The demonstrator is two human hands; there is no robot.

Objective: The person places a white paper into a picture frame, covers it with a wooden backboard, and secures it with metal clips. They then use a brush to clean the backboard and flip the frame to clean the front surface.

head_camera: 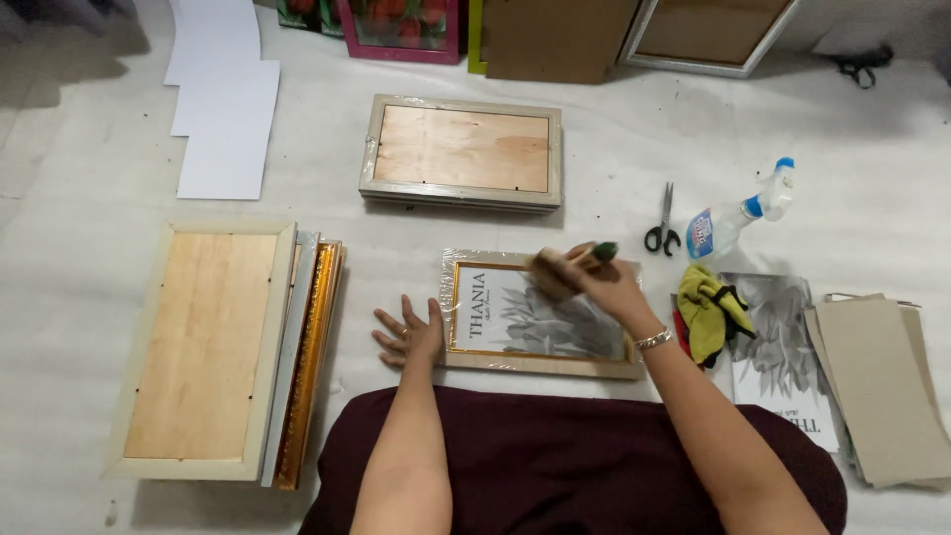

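A small wooden picture frame (pixel 540 319) with a grey leafy print behind its glass is laid flat on the pale floor covering (pixel 614 168), right in front of the person's lap. So the left hand (pixel 409 333) is spread out flat, fingers fanned, palm down on the floor and touching the frame's left edge, kinda pinning it in place. The right hand (pixel 604 282) is held over the top right part of the frame, fingers curled round a brush (pixel 565 266) with a dark green handle end; the bristle end is blurred, but it's pressed on or just above the glass. A silver bracelet (pixel 654 340) is worn on that wrist. To the right, a yellow cloth (pixel 708 309) is bunched up just beside the frame, lying partly over a loose print (pixel 783 357), with a stack of grey cardboard sheets (pixel 882 386) next to that. Black-handled scissors (pixel 662 226) and a spray bottle (pixel 743 213) with a blue nozzle are lying further up, near each other. A stack of frames (pixel 463 151) is placed face down beyond the small frame, and another bigger stack (pixel 213 347) is set well off to the left. White sheets (pixel 223 109) are spread at top left.
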